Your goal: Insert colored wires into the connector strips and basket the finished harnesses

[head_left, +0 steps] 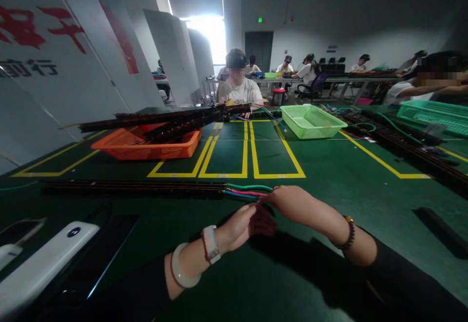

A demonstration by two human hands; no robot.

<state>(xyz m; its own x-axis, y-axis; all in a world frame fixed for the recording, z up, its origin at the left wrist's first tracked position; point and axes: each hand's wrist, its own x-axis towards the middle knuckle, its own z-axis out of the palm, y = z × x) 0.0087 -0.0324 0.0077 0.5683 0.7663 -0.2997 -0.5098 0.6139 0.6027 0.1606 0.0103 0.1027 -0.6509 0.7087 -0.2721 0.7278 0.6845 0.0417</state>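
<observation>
A long dark strip [135,189] lies across the near part of the table. From its right end come a green wire [250,187], a pink-red wire [246,193] and a blue wire [239,195], all running into my hands. My right hand [296,205] bends over the wire ends from above, its fingertips pinched on them. Just below, my left hand [250,224] has thumb and finger closed beside the right fingertips, its other fingers stretched loosely. What the left pinch holds is hidden.
An orange basket [146,152] with dark strips stands at left; a light green basket [314,124] stands farther back. A white power bank [54,263] and a dark phone-like slab [106,249] lie near left. A black bar [440,229] lies at right. A person [239,88] sits opposite.
</observation>
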